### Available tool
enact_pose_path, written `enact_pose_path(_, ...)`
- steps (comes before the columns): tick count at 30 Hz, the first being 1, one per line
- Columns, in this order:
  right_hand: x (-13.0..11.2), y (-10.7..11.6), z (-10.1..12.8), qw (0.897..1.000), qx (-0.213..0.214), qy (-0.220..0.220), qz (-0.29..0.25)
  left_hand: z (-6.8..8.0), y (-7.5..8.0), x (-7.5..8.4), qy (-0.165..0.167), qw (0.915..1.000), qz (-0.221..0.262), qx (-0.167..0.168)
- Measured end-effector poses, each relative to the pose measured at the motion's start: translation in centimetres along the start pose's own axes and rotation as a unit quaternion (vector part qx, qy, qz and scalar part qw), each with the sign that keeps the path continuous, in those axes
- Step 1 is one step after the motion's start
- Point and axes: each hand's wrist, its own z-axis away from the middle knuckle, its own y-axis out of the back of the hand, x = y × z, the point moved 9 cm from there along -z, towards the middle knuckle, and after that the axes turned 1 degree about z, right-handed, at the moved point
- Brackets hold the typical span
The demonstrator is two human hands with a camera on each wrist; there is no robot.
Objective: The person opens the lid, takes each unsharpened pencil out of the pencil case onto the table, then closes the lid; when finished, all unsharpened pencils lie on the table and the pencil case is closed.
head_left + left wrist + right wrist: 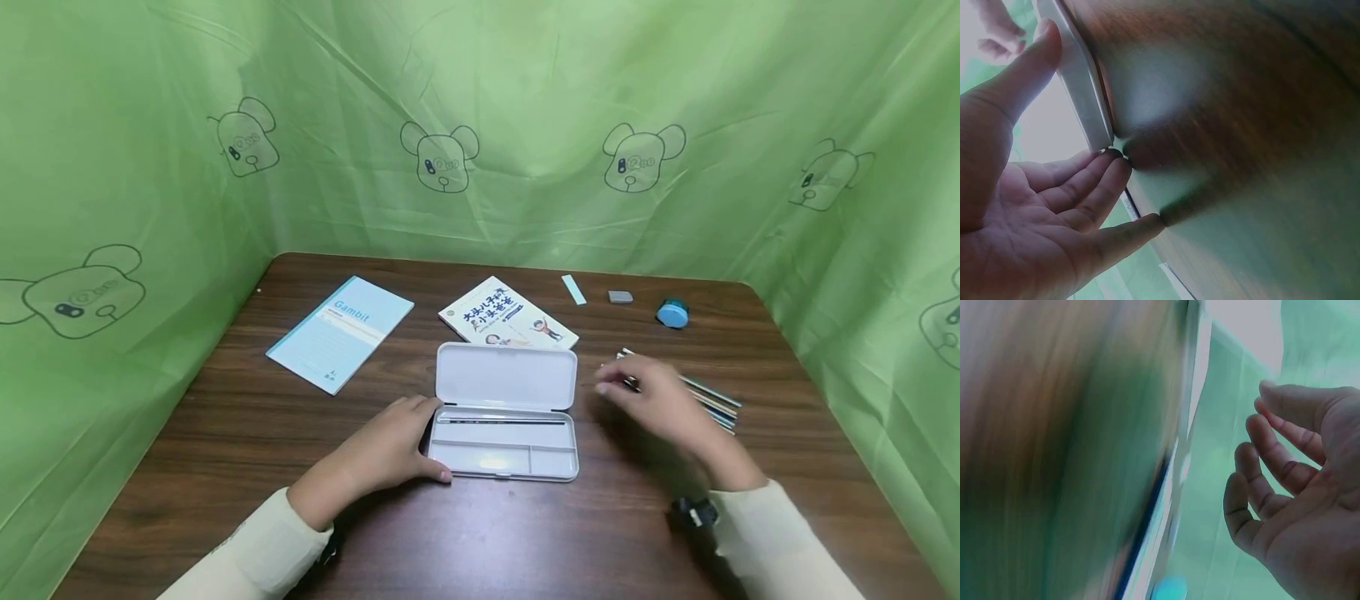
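Observation:
An open white pencil case (491, 457) lies in the middle of the table, its lid (506, 377) tilted back. A dark pencil (510, 422) rests along its rear compartment. My left hand (397, 442) holds the case by its left end, thumb at the front edge and fingers along the side; the left wrist view shows this hand (1054, 206) close up. To the right of the case, my right hand (652, 396) hovers above the table near several pencils (712, 396), partly covering them. Nothing shows between its loosely bent fingers in the right wrist view, which is blurred.
A light blue notebook (341, 333) lies at left. Behind the lid is a white picture-covered book (506, 312), partly hidden. A pale blue strip (573, 289), a grey eraser (620, 297) and a blue round object (672, 313) sit at back right. Green cloth (525, 225) surrounds the table.

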Motion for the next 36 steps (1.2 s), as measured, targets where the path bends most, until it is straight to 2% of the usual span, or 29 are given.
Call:
enact_pose_path(2,-3.0,-2.1,-0.2,0.999,-0.02,0.036,-0.007,0.0,0.0,0.0,0.0,1.0,-0.001,0.0)
enact_pose_path(5,-6.5,-4.9,-0.2,0.995,-0.051,0.088,0.011,-0.1,0.0,0.0,-0.002,1.0,-0.001,0.001)
enact_pose_path(10,-9.3,-8.2,0.1,0.983,-0.094,0.144,0.056,-0.1,0.1,0.1,-0.006,1.0,0.0,0.004)
enact_pose_path(18,-9.9,-9.7,0.0,0.977,-0.11,0.156,0.096,0.0,0.2,0.1,-0.005,1.0,0.004,0.006)
enact_pose_path(32,-9.9,-9.9,-0.5,0.969,-0.134,0.15,0.143,0.0,0.1,0.2,-0.005,1.0,0.006,0.005)
enact_pose_path(36,-9.9,-9.8,-0.4,0.968,-0.142,0.157,0.139,0.0,0.1,0.2,-0.008,0.9999,0.005,0.005)
